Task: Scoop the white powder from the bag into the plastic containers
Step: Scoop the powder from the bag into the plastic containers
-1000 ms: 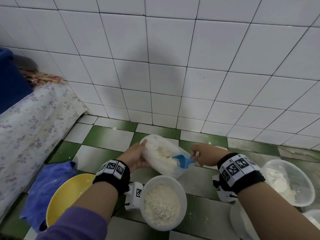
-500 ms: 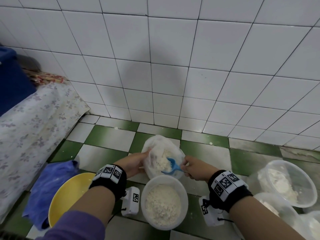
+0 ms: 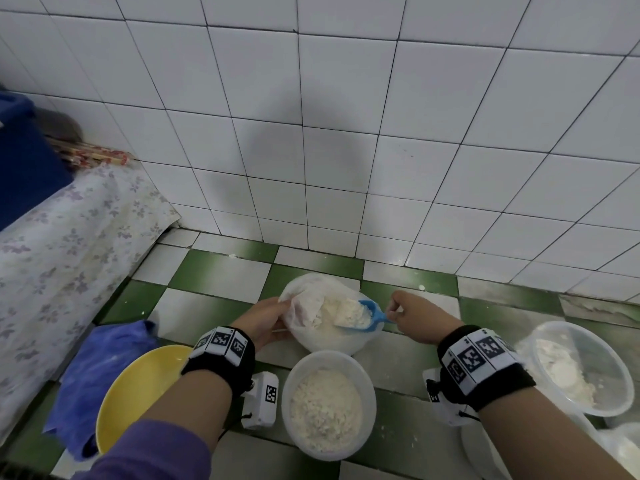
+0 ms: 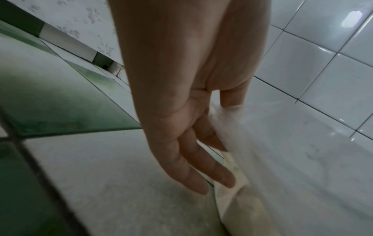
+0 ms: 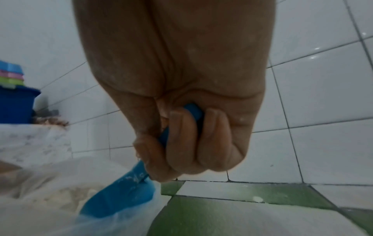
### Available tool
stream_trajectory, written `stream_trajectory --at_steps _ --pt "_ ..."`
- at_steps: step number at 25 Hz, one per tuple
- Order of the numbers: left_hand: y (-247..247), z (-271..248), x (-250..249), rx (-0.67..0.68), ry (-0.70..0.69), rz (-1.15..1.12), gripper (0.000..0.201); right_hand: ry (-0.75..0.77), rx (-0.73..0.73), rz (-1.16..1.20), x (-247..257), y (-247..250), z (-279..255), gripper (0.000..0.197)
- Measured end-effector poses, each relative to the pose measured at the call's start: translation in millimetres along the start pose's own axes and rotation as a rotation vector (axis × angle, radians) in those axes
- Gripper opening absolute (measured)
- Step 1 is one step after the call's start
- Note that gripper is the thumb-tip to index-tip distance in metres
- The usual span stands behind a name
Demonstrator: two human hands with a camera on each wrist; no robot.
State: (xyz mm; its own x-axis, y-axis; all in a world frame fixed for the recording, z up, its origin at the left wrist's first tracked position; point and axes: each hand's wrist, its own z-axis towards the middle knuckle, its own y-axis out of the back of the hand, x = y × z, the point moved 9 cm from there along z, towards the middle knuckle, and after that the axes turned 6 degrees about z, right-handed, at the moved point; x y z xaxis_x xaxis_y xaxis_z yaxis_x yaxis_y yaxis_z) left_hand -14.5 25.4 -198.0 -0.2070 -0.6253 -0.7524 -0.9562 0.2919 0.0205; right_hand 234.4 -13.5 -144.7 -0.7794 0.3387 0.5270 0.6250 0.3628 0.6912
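A heap of white powder fills the small blue plastic scoop, raised at the mouth of the clear plastic bag on the checked floor. The right hand is fisted round the scoop's handle; the left hand pinches the bag's left rim. Just nearer stands a round translucent plastic container, partly filled.

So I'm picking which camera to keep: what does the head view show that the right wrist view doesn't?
Head view only: the left hand holding the bag's rim, both powder-filled containers, the yellow bowl.
Right wrist view only: the fingers curled round the scoop's handle.
Both: the right hand, the blue scoop and the bag of powder.
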Motion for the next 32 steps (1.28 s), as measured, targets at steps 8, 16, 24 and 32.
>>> stream_trajectory --at_steps 8,16,24,32 --pt "-27.9 14.3 -16.6 0.110 -0.032 0.031 0.029 -0.036 0.013 0.110 -6.3 -12.9 10.9 0.011" --pt "-32.6 22.3 -6.4 0.106 0.060 -0.112 0.032 -0.020 0.040 0.240 -3.4 -22.8 18.8 0.017" --pt "-20.0 15.5 -6.6 0.058 0.004 -0.204 0.041 -0.003 0.105 0.377 -12.3 -7.8 -1.4 0.010" --pt "-9.5 -6.8 2.7 -0.071 -0.009 -0.138 0.035 0.078 0.111 0.449 2.7 21.8 -35.4 0.011"
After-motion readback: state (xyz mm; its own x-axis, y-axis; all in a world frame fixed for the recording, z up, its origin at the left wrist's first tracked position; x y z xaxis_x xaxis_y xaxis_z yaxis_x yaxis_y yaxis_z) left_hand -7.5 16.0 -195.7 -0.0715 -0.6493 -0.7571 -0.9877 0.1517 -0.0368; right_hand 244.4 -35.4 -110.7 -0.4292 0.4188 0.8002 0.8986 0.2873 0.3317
